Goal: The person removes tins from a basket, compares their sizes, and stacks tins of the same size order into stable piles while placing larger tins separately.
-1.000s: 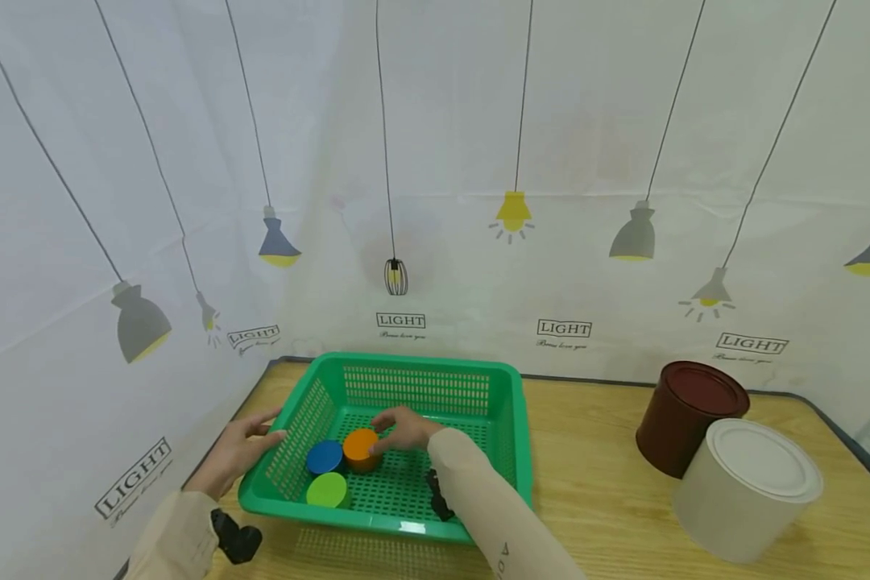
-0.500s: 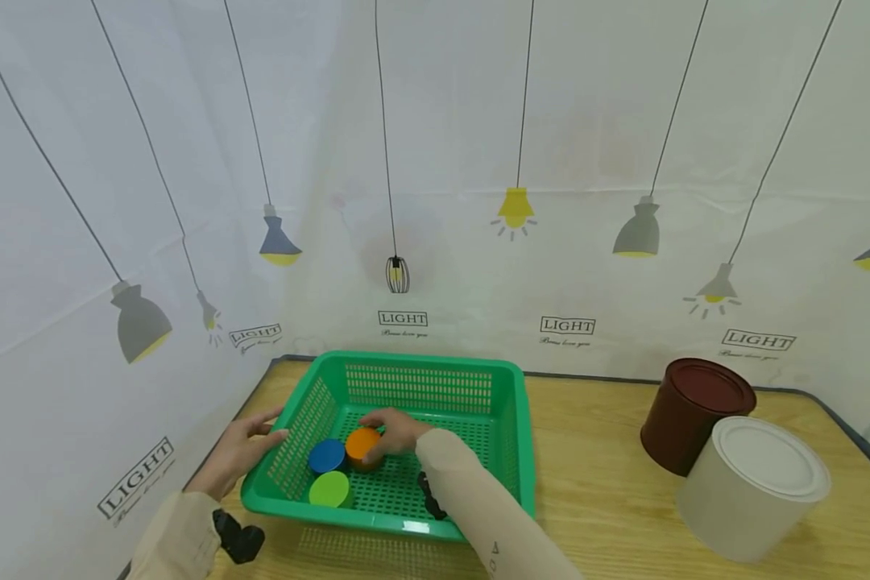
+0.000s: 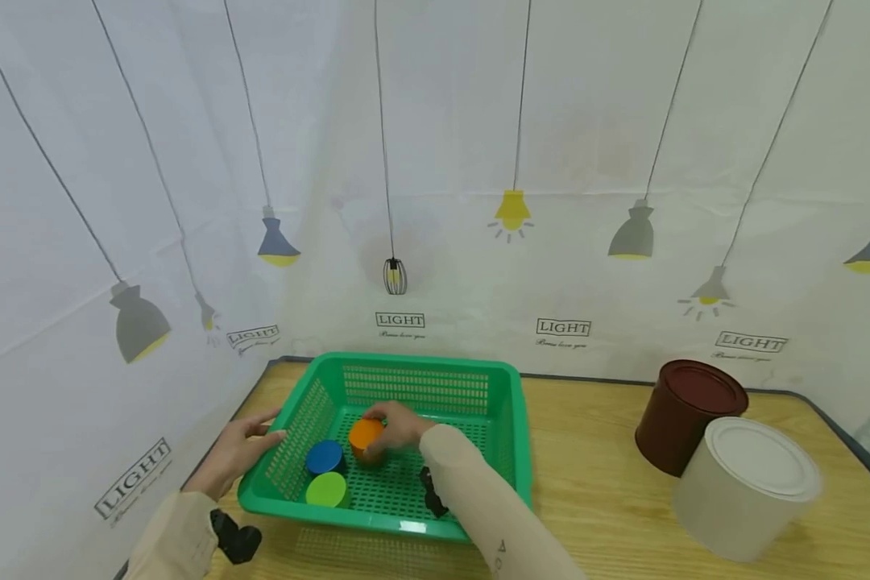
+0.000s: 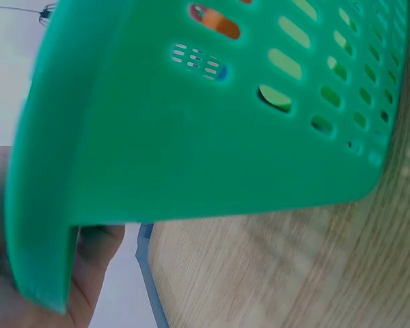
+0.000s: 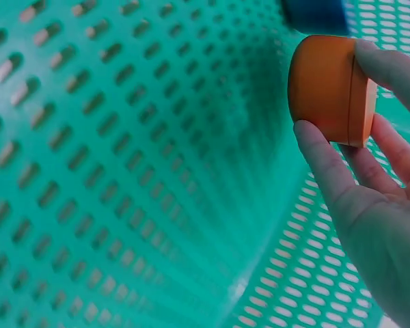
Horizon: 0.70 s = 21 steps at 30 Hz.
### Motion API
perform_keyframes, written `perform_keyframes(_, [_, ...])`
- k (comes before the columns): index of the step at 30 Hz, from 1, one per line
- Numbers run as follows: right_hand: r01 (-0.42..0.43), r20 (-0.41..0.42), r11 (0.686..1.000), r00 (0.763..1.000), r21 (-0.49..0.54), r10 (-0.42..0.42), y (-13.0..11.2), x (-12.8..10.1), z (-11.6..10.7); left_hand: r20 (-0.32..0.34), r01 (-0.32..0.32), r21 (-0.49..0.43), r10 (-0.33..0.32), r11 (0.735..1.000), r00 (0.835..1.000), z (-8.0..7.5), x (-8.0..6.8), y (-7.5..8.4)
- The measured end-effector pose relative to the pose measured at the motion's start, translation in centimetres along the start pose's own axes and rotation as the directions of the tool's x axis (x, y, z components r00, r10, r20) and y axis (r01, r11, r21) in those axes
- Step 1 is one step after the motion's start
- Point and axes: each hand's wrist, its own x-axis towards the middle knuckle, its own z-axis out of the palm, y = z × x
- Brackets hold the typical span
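Observation:
A green plastic basket stands on the wooden table, its bottom and sides slotted. My left hand grips its left rim; in the left wrist view the fingers show under the rim. Inside the basket my right hand pinches a small round orange container. From the right wrist, the orange container appears with a seam near one end, held between thumb and fingertips above the basket's bottom. Left of it sits a blue round container, and nearer the front a lime-green one.
To the right on the table stand a dark red lidded can and, in front of it, a white lidded can. A white curtain printed with hanging lamps closes off the back and left sides.
My right hand closed its fingers round the orange container and lifted it slightly, away from the blue one. The left hand has stayed on the basket rim.

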Motion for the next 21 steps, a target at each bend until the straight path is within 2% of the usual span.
perform_keyframes(10, [0.047,-0.038,0.996,0.998,0.08,-0.044,-2.2,-1.7,-4.4,0.017,-0.017,0.011,0.017,1.0,1.0,-0.2,0.2,0.1])
perform_keyframes(15, [0.081,-0.054,0.996,0.995,0.037,-0.079,-3.1,-2.8,-6.1,0.023,-0.01,-0.009,0.01,1.0,1.0,-0.1,0.3,0.1])
perform_keyframes(21, [0.082,-0.053,0.997,0.995,0.007,-0.081,-3.6,-5.2,-7.7,0.022,-0.009,-0.006,0.009,1.0,1.0,0.2,0.1,0.2])
